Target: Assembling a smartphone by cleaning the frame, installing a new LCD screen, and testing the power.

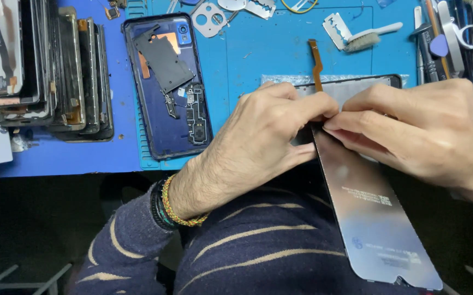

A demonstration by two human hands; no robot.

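Blue repair-mat bench, cluttered: stack of old screens (56,71) at the left edge, an opened blue phone back shell (165,87) mid-left, a brush (364,38) and razor blade (334,27) along the far edge. Phone display panel (373,213) overhangs the near edge, held tilted; long axis runs from far-middle toward the near right, orange flex cable (316,63) end pointing away from the person.

Left hand (253,147) pinches the panel's left edge near its far end. Right hand (422,131) presses fingertips (334,123) on the same spot, both grasping the panel.

Step looks like peeling or separating a layer at that edge. Next move likely needs a steady pull along the long axis, minding the flex.
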